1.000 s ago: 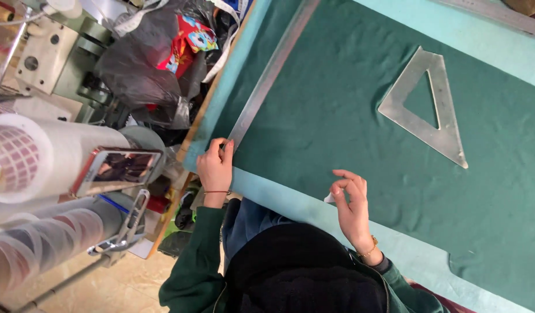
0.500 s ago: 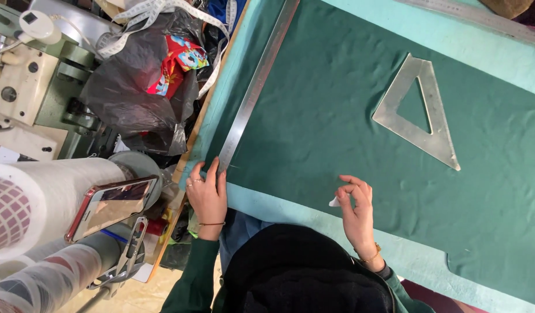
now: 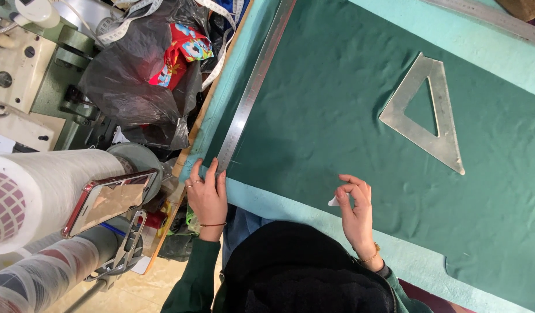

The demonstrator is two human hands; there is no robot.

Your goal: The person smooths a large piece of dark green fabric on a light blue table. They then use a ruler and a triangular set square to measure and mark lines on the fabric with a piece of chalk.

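the left hand lies flat, fingers together, pressing the near end of the long metal ruler, which runs off toward one o'clock along the dark green fabric. the right hand, at three o'clock from it, pinches a small white chalk on the fabric.

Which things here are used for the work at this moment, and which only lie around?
In use:
left hand on the long metal ruler
right hand pinching a small white chalk piece
green fabric

Lying about:
clear set square on the fabric
phone
black plastic bag
sewing machine
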